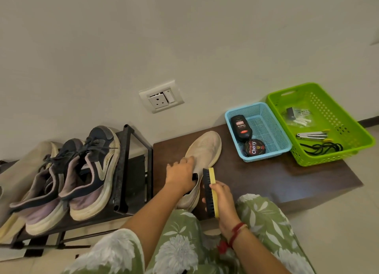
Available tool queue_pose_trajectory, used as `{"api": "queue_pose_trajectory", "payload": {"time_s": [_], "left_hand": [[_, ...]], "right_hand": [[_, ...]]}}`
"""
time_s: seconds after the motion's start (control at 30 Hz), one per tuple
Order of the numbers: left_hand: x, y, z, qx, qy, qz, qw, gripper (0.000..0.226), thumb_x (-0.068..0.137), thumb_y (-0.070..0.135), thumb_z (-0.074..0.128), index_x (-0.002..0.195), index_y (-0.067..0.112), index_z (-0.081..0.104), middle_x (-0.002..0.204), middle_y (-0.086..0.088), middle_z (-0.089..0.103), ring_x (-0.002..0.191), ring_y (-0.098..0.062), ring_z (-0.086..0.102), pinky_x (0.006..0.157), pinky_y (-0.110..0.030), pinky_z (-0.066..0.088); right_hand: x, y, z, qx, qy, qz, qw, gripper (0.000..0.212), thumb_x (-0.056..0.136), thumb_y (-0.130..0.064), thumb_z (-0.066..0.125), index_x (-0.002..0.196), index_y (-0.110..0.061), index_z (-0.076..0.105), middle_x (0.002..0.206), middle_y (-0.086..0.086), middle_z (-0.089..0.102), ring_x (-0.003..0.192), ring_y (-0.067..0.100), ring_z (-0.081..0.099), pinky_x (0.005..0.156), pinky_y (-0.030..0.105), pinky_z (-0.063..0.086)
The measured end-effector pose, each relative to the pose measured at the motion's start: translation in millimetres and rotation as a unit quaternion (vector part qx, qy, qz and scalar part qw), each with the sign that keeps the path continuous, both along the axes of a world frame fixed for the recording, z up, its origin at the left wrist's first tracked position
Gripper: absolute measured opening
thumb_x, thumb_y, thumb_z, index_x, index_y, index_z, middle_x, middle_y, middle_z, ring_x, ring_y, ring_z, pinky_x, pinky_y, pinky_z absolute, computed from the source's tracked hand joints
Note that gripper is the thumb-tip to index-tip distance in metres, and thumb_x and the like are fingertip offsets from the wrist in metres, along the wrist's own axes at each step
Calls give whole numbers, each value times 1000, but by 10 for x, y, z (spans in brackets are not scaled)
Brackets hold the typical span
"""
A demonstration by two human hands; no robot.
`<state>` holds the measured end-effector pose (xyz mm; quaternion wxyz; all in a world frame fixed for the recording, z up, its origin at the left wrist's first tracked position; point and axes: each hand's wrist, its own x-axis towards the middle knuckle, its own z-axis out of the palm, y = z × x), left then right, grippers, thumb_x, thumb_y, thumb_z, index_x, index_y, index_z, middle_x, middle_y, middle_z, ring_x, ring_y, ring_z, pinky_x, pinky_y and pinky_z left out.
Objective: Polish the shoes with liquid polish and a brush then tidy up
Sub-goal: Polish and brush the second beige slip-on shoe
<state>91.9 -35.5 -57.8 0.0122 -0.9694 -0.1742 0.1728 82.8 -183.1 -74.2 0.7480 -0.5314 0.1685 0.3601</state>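
Across the middle and out toward 3 o'clock, a dark brown surface [276,181] set against a pale wall. At 9 o'clock, a black shoe rack [127,171] carrying a pair of dark sneakers [88,171], toes pointing to 1 o'clock. At 2 o'clock on the surface, a green basket [336,113]; right beside it at its 9 o'clock side, a smaller blue basket [268,128].

On the surface's left end, near centre, a beige shoe [205,150], toe toward 1 o'clock, heel toward 6 o'clock. Left grip [180,175] laid over the shoe's upper, fingers curled at the collar, holding it. Right grip [222,199] at 5 o'clock of the shoe, wrapped round a brush [211,191] with a yellow back, black bristles turned to 9 o'clock, just beside the shoe's side; contact not clear.

Inside the blue basket, a black liquid polish bottle [241,130] lying flat, with a round polish tin [254,148] at its 5 o'clock, touching. Inside the green basket, a nail clipper [311,135], a black cord [322,147] at 6 o'clock of it, plus small white bits too tiny to tell.
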Motion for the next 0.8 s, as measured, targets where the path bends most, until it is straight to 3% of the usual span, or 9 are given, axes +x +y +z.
{"api": "queue_pose_trajectory", "payload": {"time_s": [0.13,0.27,0.37,0.47,0.57,0.7,0.8], "left_hand": [[70,67,46,12,-43,52,998,28,93,26,47,117,12,47,100,-10,62,85,-30,63,68,-38,52],[13,182,38,-49,-155,128,978,24,99,23,35,116,13,50,83,-7,65,69,-25,62,63,-39,55],[-98,183,22,-136,-252,179,941,32,101,20,36,129,20,50,92,-8,68,72,-21,63,63,-36,56],[-187,169,-2,-221,-306,208,902,34,100,14,39,130,21,55,108,-3,66,84,-10,57,67,-16,44],[-194,266,-10,-242,-275,195,910,33,101,18,40,129,24,56,114,-3,66,95,-15,60,75,-23,45],[-209,266,92,-196,-225,181,937,35,99,23,44,134,27,50,123,-1,62,99,-17,61,78,-28,50],[-308,114,186,-150,-273,152,938,42,93,24,55,133,21,44,132,-1,51,111,-20,56,85,-32,49]], "right_hand": [[-38,18,-7,1,6,9,1000,8,92,-13,53,101,-15,55,87,12,61,72,26,58,55,29,46],[-36,39,2,5,7,13,1000,6,93,-14,53,98,-17,54,87,11,60,73,25,57,53,27,44],[-31,42,3,4,5,14,1000,10,92,-15,54,102,-16,55,89,11,60,75,26,57,54,28,45],[-39,24,13,-2,-9,25,1000,18,92,-16,55,109,-12,55,94,8,60,80,22,58,59,28,46],[-43,9,19,-12,-27,31,999,18,93,-16,54,111,-12,55,93,1,56,80,14,54,61,24,42],[-42,32,9,-14,-21,44,999,17,93,-18,54,109,-14,54,94,2,57,82,15,55,61,24,42],[-50,76,-37,-19,-11,45,999,10,92,-20,55,102,-19,53,99,6,58,90,21,56,68,28,45]]}}
